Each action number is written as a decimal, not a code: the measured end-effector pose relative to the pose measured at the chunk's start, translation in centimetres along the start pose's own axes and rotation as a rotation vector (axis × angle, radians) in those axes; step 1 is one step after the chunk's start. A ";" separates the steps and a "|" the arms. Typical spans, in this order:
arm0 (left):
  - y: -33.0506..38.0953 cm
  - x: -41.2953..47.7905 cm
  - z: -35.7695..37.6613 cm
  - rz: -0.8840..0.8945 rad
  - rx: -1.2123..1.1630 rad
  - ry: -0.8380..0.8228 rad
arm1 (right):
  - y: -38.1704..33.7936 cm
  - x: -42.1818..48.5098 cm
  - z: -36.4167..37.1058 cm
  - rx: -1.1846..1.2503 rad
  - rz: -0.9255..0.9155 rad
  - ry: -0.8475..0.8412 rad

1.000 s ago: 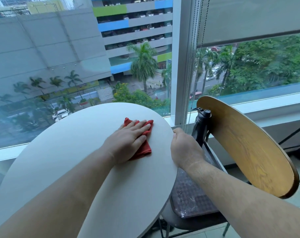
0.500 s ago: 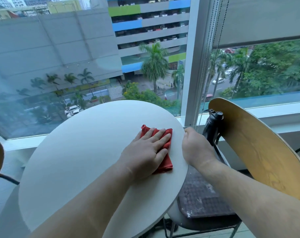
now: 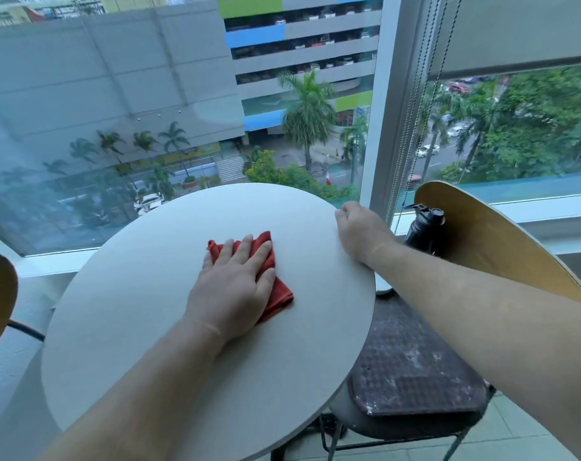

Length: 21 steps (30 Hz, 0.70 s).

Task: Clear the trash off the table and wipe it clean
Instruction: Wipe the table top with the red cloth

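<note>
Where the left hand (image 3: 236,287) presses, the cloth (image 3: 280,294) lies diagonally.

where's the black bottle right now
Head view, right side: the black bottle stands off the table, between the right hand gripping the table's rim and the wooden chair back.

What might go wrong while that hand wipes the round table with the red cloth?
The left hand presses the red cloth on the table; a hard push may rock it, though the right hand grips its edge. The black bottle on the chair stands close beside the right arm; a bump might topple it.
</note>
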State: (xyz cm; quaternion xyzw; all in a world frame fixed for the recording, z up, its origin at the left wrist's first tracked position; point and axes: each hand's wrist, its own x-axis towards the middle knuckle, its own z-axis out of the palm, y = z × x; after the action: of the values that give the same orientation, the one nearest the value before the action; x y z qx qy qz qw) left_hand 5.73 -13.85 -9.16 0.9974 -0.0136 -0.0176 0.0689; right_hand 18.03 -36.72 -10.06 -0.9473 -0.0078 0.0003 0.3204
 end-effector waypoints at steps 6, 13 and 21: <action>5.0 1.0 0.7 0.138 0.035 -0.013 | 0.4 0.9 0.8 -0.082 0.002 0.002; 7.1 -3.6 1.4 0.259 0.046 -0.003 | 0.9 1.0 0.9 -0.096 -0.003 -0.015; 4.4 -4.7 0.4 0.179 -0.001 -0.038 | 1.3 1.7 0.8 -0.135 -0.034 -0.090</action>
State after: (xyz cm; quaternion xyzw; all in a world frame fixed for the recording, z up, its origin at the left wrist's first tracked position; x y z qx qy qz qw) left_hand 0.96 -18.14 -8.76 0.9916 -0.1041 -0.0304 0.0707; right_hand 19.75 -37.23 -11.42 -0.9654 -0.0382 0.0367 0.2553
